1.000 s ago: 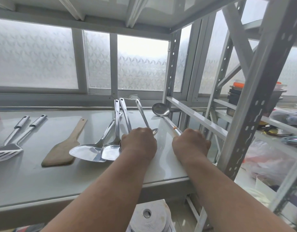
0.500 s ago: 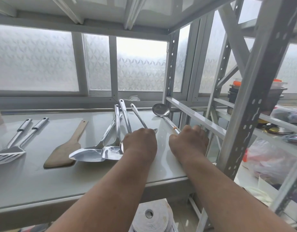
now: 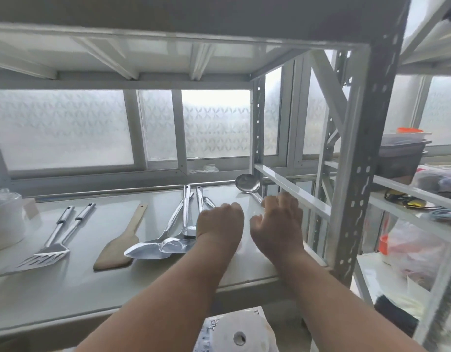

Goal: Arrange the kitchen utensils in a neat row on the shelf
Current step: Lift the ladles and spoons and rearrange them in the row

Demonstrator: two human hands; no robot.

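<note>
Steel utensils lie on the white shelf (image 3: 67,295). Two slotted turners (image 3: 45,256) are at the left, then a wooden spatula (image 3: 117,250), then two overlapping steel turners (image 3: 155,246). My left hand (image 3: 220,221) is curled over a thin steel utensil (image 3: 207,200), whose handle runs out from under the fingers beside another steel handle. A steel ladle (image 3: 247,183) lies at the back right, bowl away from me. Its handle passes under my right hand (image 3: 280,221), which hovers with loosely spread fingers and its thumb out.
A perforated grey post (image 3: 356,174) and a white crossbar (image 3: 293,188) bound the shelf on the right. Beyond them a second rack holds dark containers (image 3: 402,153) and plastic bags (image 3: 420,250). A white tub (image 3: 3,224) stands far left. A paper roll (image 3: 239,337) sits below.
My right hand has loosened from a fist on the ladle's handle to spread fingers. The thin utensil under my left hand has swung closer to the other handles. The camera has tilted upward.
</note>
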